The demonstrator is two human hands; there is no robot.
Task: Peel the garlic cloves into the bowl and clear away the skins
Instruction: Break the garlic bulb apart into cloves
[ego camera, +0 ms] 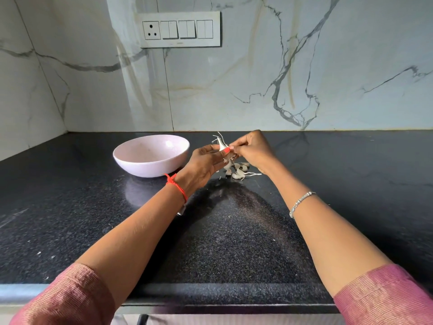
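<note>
A pale pink bowl [151,156] stands on the black counter, left of my hands; I see nothing inside it. Both hands are raised just above the counter and meet over a garlic clove [221,145] with thin white skin strands sticking up. My left hand [203,164] holds the clove from below, thumb on top. My right hand [251,148] pinches its skin from the right. Several unpeeled cloves and loose skins [237,171] lie on the counter right under my hands.
The speckled black counter [234,231] runs to a marble wall behind and a corner at the left. A switch plate with a socket [180,29] is on the wall. Tiny skin flecks dot the counter near its front edge.
</note>
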